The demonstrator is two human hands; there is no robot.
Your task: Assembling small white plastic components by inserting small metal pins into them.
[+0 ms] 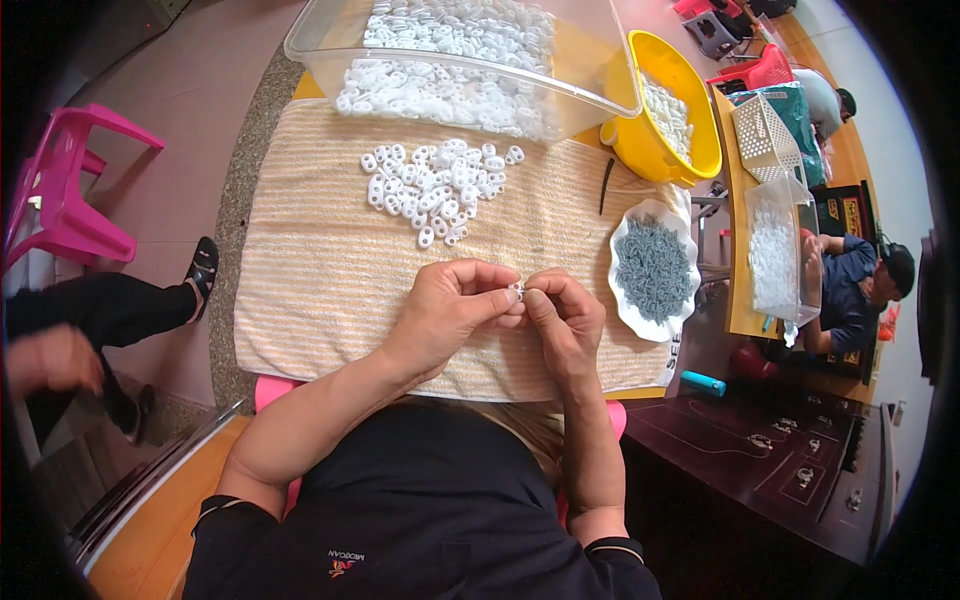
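Observation:
My left hand (447, 308) and my right hand (566, 325) meet over the striped towel (310, 250). Both have their fingertips pinched around one small white plastic piece (518, 289). Fingers hide most of it, and whether a smaller part is also in the pinch does not show. Just beyond my hands lies a loose pile of small white oval plastic pieces with holes (440, 185). To the right of my right hand, a white wavy-edged dish (686, 309) holds many small thin grey pieces (652, 265), too small to tell their kind.
A clear plastic bin (590, 95) full of white pieces stands at the far edge, beside a yellow tub (705, 130). A thin black strip (606, 186) lies on the towel. People sit or stand at both sides. A pink stool (75, 200) is at left.

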